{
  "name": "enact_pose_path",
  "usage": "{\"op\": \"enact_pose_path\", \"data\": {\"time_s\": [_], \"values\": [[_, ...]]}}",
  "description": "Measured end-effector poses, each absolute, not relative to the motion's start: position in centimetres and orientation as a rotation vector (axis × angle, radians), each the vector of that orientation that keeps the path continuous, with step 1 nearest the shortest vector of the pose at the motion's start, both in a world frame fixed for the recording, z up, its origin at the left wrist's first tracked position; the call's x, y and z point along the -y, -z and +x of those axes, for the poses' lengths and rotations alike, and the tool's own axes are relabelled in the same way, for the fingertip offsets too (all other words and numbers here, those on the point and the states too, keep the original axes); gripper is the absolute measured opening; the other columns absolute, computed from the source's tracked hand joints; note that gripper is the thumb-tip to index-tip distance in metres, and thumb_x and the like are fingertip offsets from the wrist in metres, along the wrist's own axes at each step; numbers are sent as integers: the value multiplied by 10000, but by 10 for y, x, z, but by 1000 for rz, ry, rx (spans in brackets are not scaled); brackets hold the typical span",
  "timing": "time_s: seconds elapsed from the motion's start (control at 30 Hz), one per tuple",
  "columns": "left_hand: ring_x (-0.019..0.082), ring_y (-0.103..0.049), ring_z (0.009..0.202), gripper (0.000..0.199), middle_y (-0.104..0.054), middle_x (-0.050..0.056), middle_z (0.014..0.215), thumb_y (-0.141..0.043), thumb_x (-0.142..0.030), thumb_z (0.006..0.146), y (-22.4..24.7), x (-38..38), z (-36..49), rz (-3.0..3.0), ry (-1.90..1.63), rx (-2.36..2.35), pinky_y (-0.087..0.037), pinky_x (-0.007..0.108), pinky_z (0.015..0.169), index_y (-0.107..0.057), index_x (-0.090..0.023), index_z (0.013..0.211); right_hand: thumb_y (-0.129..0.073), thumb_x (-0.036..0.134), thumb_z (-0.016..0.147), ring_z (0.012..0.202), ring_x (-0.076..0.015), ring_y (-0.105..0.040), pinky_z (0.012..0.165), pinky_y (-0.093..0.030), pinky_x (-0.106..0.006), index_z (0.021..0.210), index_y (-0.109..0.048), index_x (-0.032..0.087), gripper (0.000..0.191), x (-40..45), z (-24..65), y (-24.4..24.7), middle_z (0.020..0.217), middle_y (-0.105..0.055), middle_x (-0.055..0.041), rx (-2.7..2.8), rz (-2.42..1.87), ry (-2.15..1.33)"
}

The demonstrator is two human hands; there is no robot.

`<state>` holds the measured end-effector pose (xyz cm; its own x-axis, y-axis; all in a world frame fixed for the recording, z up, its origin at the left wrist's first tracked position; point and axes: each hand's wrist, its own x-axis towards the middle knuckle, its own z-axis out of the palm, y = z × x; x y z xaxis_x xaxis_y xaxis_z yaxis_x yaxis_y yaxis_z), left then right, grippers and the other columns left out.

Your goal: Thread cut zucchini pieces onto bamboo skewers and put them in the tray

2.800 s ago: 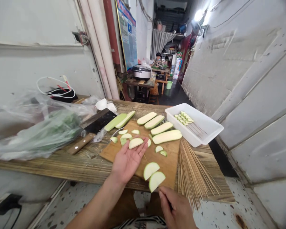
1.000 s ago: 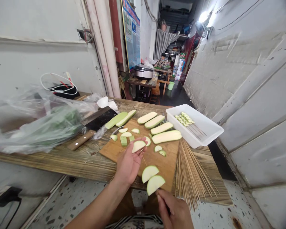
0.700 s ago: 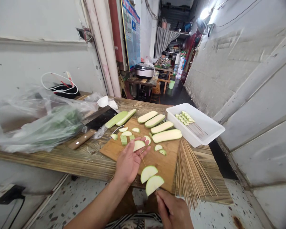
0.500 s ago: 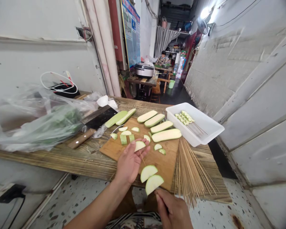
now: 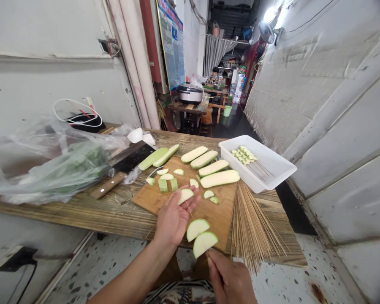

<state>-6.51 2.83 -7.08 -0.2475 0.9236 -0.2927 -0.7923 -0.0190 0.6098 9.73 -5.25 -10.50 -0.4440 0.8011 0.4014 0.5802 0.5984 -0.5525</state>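
Observation:
My left hand (image 5: 174, 215), palm up, holds a half-moon zucchini slice (image 5: 185, 196) between thumb and fingers. A thin bamboo skewer (image 5: 189, 210) meets that slice; whether its tip has gone in, I cannot tell. Two larger zucchini slices (image 5: 205, 244) are threaded lower on the skewer. Its near end is pinched in my right hand (image 5: 229, 276), close below the nearest slice. Beneath my hands lies a wooden cutting board (image 5: 145, 202) with small cut pieces (image 5: 163, 185) and several halved zucchini (image 5: 220, 179).
A fan of bamboo skewers (image 5: 253, 228) lies right of the board. Behind it, a white plastic tub (image 5: 272, 177) holds skewered slices (image 5: 243, 155). On the left are a cleaver (image 5: 110, 185) and a plastic bag of greens (image 5: 82, 164). A person (image 5: 214, 78) sits far back.
The view has shifted slightly. Both hands, the skewer and its slices keep nearly the same places, with no clear change in grip.

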Motion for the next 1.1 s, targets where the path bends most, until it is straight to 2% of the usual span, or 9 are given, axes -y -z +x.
{"op": "enact_pose_path", "data": {"time_s": [0.23,0.57,0.77,0.9,1.1], "values": [[215,-661,918,157,-703,110,945,-576,-248,809,74,-26,-61,288,-1658,-833,-516,393,871,-643,-123,878,-370,179,919,469,-128,-600,477,-348,-206,900,-584,185,215,54,98,105,611,-649,-11,2186,-1104,-426],[213,-659,915,209,-698,102,946,-608,-297,786,74,-20,-56,354,-1662,-830,-500,401,885,-634,-128,906,-348,198,923,450,-107,-563,467,-332,-193,741,-546,190,270,57,98,102,572,-609,-5,2165,-1157,-487],[209,-649,938,180,-696,99,943,-623,-275,778,73,-20,-57,323,-1699,-823,-497,384,899,-644,-125,875,-314,249,952,446,-104,-559,468,-334,-186,804,-575,183,307,58,98,100,556,-593,-3,2129,-1150,-513],[204,-652,928,183,-696,103,936,-623,-274,780,73,-20,-58,319,-1715,-829,-490,385,913,-644,-120,876,-322,246,946,420,-102,-550,447,-315,-198,758,-558,194,306,60,99,102,538,-585,5,2158,-1147,-501],[203,-651,930,179,-694,97,930,-594,-278,802,73,-18,-56,310,-1713,-838,-488,393,914,-635,-119,873,-348,223,935,432,-95,-546,457,-317,-189,787,-573,184,272,63,100,103,543,-583,7,2152,-1145,-529]]}}
